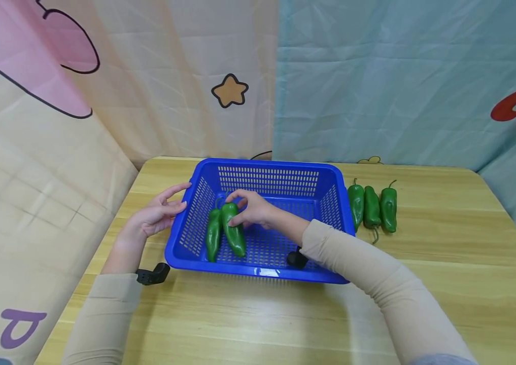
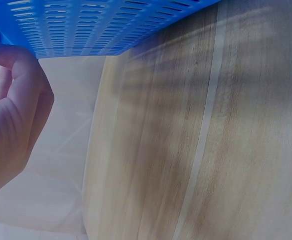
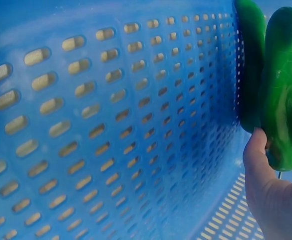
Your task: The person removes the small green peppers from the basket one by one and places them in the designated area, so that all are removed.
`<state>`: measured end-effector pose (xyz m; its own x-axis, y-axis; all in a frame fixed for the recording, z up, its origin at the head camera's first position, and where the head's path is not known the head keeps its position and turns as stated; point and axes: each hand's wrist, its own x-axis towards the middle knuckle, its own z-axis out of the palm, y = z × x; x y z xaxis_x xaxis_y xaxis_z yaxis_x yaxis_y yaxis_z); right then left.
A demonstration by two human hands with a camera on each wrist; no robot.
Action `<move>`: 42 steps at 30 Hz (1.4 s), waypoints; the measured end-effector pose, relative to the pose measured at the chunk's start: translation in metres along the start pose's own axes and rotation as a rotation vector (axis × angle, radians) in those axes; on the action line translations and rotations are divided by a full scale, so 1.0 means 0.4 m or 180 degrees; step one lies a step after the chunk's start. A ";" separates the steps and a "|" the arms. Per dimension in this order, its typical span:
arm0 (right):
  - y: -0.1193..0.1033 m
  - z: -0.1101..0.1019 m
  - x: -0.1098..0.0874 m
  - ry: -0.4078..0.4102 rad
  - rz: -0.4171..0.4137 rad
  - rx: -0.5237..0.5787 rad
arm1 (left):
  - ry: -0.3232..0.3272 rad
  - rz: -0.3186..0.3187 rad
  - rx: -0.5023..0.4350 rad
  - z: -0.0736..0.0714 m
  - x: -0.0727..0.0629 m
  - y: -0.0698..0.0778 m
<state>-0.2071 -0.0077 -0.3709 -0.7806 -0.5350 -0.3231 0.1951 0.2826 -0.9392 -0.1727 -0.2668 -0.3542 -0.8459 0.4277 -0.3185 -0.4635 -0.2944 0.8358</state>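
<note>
My right hand (image 1: 253, 209) reaches into a blue plastic basket (image 1: 258, 271) and grips a green pepper (image 1: 234, 230) near its stem end, thumb on one side and fingers on the other. Close alongside, by the basket's left wall, lies a second green pepper (image 1: 213, 235). Both peppers (image 3: 283, 90) show large at the right of the right wrist view, the held one above the thumb. At the basket's left rim, my left hand (image 1: 155, 215) holds the edge from outside; its bent fingers (image 2: 21, 70) meet the rim in the left wrist view.
Three more green peppers (image 1: 373, 205) lie side by side on the wooden table (image 1: 445, 253), just right of the basket. Printed curtains (image 1: 376, 91) hang behind the table and along its left side. Each wrist wears a black camera mount (image 1: 153, 274).
</note>
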 end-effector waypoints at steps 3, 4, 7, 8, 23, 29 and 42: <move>-0.004 -0.003 -0.004 0.0020 -0.0007 -0.0024 | -0.0009 -0.0009 -0.0017 -0.001 0.001 -0.001; -0.006 -0.003 -0.006 0.0023 -0.0008 -0.0029 | -0.0006 -0.0014 -0.0017 -0.001 0.000 -0.001; -0.012 -0.006 -0.010 0.0036 -0.0010 -0.0026 | -0.0002 -0.0019 -0.0016 -0.001 -0.001 -0.001; -0.014 -0.007 -0.012 0.0037 -0.0010 -0.0018 | 0.0000 -0.0022 -0.0019 -0.001 -0.001 -0.001; -0.046 -0.026 -0.034 0.0053 -0.0040 0.0176 | -0.0044 -0.0028 -0.0033 -0.004 -0.001 -0.002; -0.055 -0.033 -0.041 0.0040 -0.0083 0.0282 | -0.0066 -0.0026 -0.0037 -0.005 -0.001 -0.003; -0.077 -0.053 -0.060 0.0015 -0.0125 0.0290 | -0.0082 0.0007 -0.0054 -0.004 0.000 -0.002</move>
<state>-0.2071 0.0134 -0.3318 -0.7914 -0.5404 -0.2856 0.2173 0.1879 -0.9578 -0.1726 -0.2680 -0.3555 -0.8400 0.4490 -0.3048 -0.4662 -0.3097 0.8287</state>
